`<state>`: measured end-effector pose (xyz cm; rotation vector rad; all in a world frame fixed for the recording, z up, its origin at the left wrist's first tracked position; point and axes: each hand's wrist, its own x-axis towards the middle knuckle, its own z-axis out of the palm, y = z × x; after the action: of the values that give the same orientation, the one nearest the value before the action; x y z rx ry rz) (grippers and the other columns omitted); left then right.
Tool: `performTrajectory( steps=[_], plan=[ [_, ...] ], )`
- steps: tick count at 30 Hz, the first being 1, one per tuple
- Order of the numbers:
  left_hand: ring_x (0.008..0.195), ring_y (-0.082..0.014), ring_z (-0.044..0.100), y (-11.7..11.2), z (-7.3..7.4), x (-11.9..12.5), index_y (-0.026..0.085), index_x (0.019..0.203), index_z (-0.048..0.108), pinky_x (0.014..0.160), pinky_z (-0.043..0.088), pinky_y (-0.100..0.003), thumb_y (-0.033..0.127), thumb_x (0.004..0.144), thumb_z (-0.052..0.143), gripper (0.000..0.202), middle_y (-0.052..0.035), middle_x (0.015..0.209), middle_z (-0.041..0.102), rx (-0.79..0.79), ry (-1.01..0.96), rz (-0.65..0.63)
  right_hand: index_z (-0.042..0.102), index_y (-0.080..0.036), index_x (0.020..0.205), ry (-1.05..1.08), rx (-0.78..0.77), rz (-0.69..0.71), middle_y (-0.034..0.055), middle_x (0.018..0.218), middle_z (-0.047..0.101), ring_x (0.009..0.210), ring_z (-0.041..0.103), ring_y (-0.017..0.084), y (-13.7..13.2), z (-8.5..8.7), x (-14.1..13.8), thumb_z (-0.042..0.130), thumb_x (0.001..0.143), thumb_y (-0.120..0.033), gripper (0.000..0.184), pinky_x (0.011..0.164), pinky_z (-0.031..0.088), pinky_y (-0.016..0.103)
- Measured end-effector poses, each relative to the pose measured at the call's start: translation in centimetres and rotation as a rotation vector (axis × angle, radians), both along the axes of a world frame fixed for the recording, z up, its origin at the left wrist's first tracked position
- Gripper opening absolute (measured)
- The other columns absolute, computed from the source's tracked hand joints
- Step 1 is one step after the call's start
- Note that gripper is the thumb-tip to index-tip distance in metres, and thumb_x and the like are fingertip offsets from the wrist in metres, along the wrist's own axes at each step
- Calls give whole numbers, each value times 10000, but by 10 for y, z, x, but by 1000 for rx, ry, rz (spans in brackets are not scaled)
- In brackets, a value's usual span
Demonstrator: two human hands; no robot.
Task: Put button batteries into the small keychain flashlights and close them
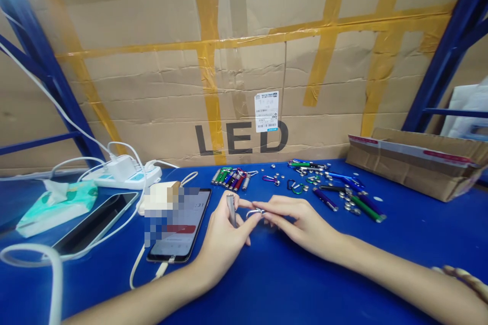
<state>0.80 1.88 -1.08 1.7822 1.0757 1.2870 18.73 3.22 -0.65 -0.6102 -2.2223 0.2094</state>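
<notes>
My left hand (223, 236) grips a small silver keychain torch (231, 209) upright between thumb and fingers. My right hand (301, 221) pinches a small silver clip (254, 212) at the torch's lower end, fingertips touching those of the left hand. Both hands hover just above the blue table (290, 279). Behind them lies a row of finished coloured torches (232, 177). To the right are scattered loose torch bodies, carabiner clips and small silver parts (335, 188).
A phone (179, 226) with a lit screen lies left of my left hand, a cable plugged in. Further left are a dark tablet (95, 223), a tissue pack (57, 203) and a white power strip (122, 172). An open cardboard box (415, 162) sits at right; a taped cardboard wall (244, 71) stands behind.
</notes>
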Motion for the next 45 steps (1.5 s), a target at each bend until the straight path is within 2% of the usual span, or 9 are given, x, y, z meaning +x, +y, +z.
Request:
performTrajectory(
  steps=[6, 11, 16, 25, 28, 32, 35, 39, 45],
  plan=[
    [383, -29, 500, -1, 1, 2, 214, 789, 356, 414, 392, -169, 257, 751, 637, 287, 6, 902, 656, -9, 11, 9, 605, -184, 1187, -2, 31, 20, 35, 757, 600, 684, 552, 116, 0, -1, 0, 396, 958, -282, 325, 640, 466, 232],
    [390, -36, 514, -1, -2, 1, 214, 809, 357, 408, 367, -153, 252, 746, 646, 299, 36, 790, 646, -33, 65, -16, 625, -161, 1160, 26, 11, 8, 40, 758, 611, 692, 565, 118, -1, -1, -1, 431, 941, -249, 306, 639, 464, 229],
    [396, -23, 508, 0, -1, 1, 209, 790, 362, 416, 386, -160, 250, 769, 630, 271, 11, 907, 639, -12, 17, -52, 665, -158, 1082, 52, -29, -1, 45, 760, 634, 680, 578, 119, -3, 2, -3, 451, 924, -227, 274, 615, 463, 227],
    [436, -43, 564, 2, 0, 1, 192, 791, 389, 421, 397, -160, 270, 787, 621, 245, 9, 853, 612, -42, -37, -48, 676, -155, 1035, 87, -1, -58, 50, 769, 659, 695, 597, 128, -5, 4, -1, 444, 927, -278, 285, 634, 484, 242],
    [545, -95, 627, 1, 2, 2, 196, 803, 400, 439, 430, -168, 300, 796, 615, 239, -2, 835, 614, -41, -59, -36, 685, -154, 1018, 129, -92, -89, 49, 772, 660, 698, 604, 133, -4, 5, -1, 465, 911, -279, 274, 631, 485, 245],
    [770, -172, 662, 2, 0, 2, 200, 798, 413, 558, 505, -221, 305, 824, 583, 202, -25, 827, 621, -41, -110, -26, 691, -166, 1019, 239, -330, -99, 46, 776, 673, 641, 596, 124, -3, 5, -2, 502, 882, -319, 279, 560, 477, 229],
    [725, -156, 643, 5, -3, 1, 188, 807, 444, 625, 511, -260, 311, 858, 537, 162, -9, 787, 594, -36, -115, -37, 685, -162, 1043, 285, -433, -87, 48, 779, 674, 609, 575, 117, -2, 6, -4, 518, 861, -359, 317, 542, 478, 230],
    [606, -117, 590, 8, -5, 1, 191, 772, 423, 597, 485, -245, 311, 865, 523, 182, 27, 691, 557, -53, -105, -57, 657, -150, 1107, 237, -508, -43, 51, 818, 669, 613, 562, 106, -2, 5, -5, 520, 857, -366, 358, 574, 489, 236],
    [540, -99, 521, 8, -4, 1, 193, 755, 407, 568, 443, -228, 318, 878, 489, 194, 53, 613, 520, -42, -96, -61, 641, -168, 1141, 141, -466, -16, 42, 830, 632, 661, 567, 109, -2, 0, -5, 498, 878, -383, 369, 596, 477, 234]
  ],
)
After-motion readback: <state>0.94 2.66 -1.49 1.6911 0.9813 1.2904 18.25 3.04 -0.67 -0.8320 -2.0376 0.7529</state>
